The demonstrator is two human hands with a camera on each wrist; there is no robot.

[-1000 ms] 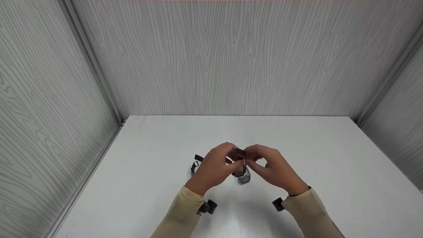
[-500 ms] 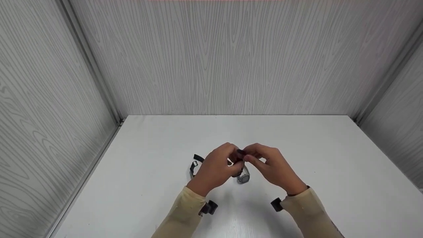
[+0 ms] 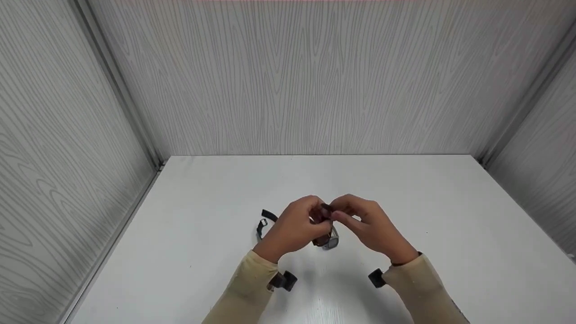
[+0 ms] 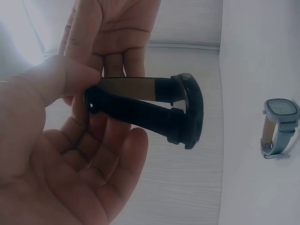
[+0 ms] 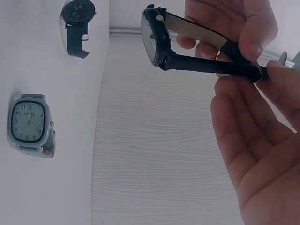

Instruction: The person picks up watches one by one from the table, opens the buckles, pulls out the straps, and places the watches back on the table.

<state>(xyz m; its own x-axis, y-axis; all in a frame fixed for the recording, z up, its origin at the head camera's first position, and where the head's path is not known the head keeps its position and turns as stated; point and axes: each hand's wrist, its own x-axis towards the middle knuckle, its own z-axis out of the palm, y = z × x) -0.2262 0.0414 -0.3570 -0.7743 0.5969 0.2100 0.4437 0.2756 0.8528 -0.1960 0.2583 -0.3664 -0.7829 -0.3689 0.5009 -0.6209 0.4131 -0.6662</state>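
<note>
Both hands hold one black wristwatch (image 5: pixel 157 37) above the table, its case hanging down in the head view. Its two strap halves, black outside and tan on the inner face, come together at the fingers. In the left wrist view a small hole shows near one strap end (image 4: pixel 91 105). My left hand (image 3: pixel 294 225) grips the strap between thumb and fingers. Opposite it, my right hand (image 3: pixel 371 225) pinches the strap ends with thumb and fingertips. Fingers hide most of the buckle area. Below the hands lies a grey-blue square-faced watch (image 5: pixel 29 119), its strap looped.
Another black watch (image 5: pixel 78 11) lies on the white table (image 3: pixel 216 189); in the head view its strap (image 3: pixel 269 215) shows left of the left hand. Wood-grain panels (image 3: pixel 288 81) stand at the back and sides. A small black device (image 3: pixel 377 278) sits at the right wrist.
The strap end that stood up between the hands has tipped down and is now mostly covered by fingers. The held watch has turned slightly. Both hands stay nearly in place.
</note>
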